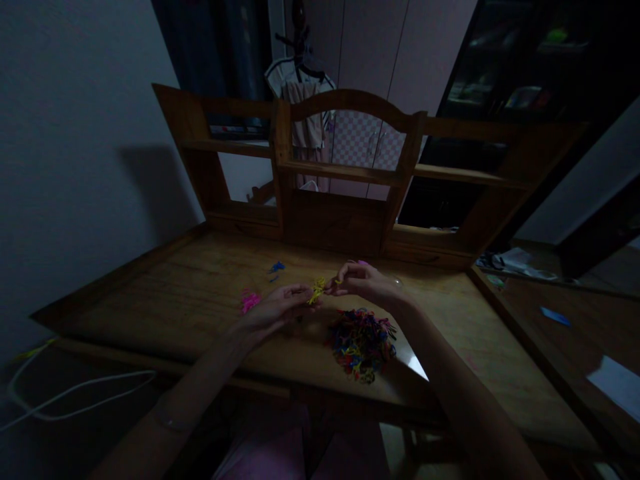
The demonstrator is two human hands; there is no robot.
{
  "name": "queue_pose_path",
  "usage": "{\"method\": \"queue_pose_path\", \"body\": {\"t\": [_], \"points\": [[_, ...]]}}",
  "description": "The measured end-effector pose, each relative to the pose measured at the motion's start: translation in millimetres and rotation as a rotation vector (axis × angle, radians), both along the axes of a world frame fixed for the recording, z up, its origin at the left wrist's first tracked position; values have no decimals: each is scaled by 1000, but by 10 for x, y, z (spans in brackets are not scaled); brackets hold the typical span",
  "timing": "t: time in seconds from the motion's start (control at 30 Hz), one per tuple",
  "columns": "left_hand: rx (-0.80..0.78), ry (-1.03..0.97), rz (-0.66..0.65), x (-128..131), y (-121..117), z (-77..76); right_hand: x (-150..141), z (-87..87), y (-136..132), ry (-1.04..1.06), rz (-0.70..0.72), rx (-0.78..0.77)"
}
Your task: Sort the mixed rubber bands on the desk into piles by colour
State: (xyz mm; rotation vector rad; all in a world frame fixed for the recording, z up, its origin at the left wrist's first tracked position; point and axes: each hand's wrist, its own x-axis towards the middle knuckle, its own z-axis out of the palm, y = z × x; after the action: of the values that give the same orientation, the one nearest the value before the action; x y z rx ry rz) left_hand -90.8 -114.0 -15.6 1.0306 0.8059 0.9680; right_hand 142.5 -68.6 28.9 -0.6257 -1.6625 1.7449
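Note:
My left hand (280,307) pinches a small bunch of yellow hair ties (317,291) above the wooden desk. Close beside it, my right hand (364,280) has its fingertips closed on a yellow hair tie (338,282). Under and in front of my right wrist lies a heap of mixed-colour hair ties (364,340), with red, blue, yellow and dark ones tangled together. A pink bunch of hair ties (250,301) rests left of my left hand. Farther back are a few blue hair ties (277,267). Something pink shows partly behind my right hand; its form is hidden.
The light wooden desk (200,287) has a shelf unit (345,175) along its back. A wall (90,133) stands on the left. White cable (90,383) hangs by the front left edge. At right, another surface carries white paper (617,385) and a blue packet (555,316).

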Motion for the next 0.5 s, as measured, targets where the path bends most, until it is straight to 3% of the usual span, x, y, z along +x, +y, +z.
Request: {"method": "queue_pose_path", "body": {"t": [0.2,0.33,0.5], "points": [[-22,8,33,-61,59,-52,406,76,140,-240,-229,78],[-23,15,67,-60,206,-91,556,-65,216,-412,-379,81],[7,34,76,-42,461,-94,577,-208,263,-355,-503,86]]}}
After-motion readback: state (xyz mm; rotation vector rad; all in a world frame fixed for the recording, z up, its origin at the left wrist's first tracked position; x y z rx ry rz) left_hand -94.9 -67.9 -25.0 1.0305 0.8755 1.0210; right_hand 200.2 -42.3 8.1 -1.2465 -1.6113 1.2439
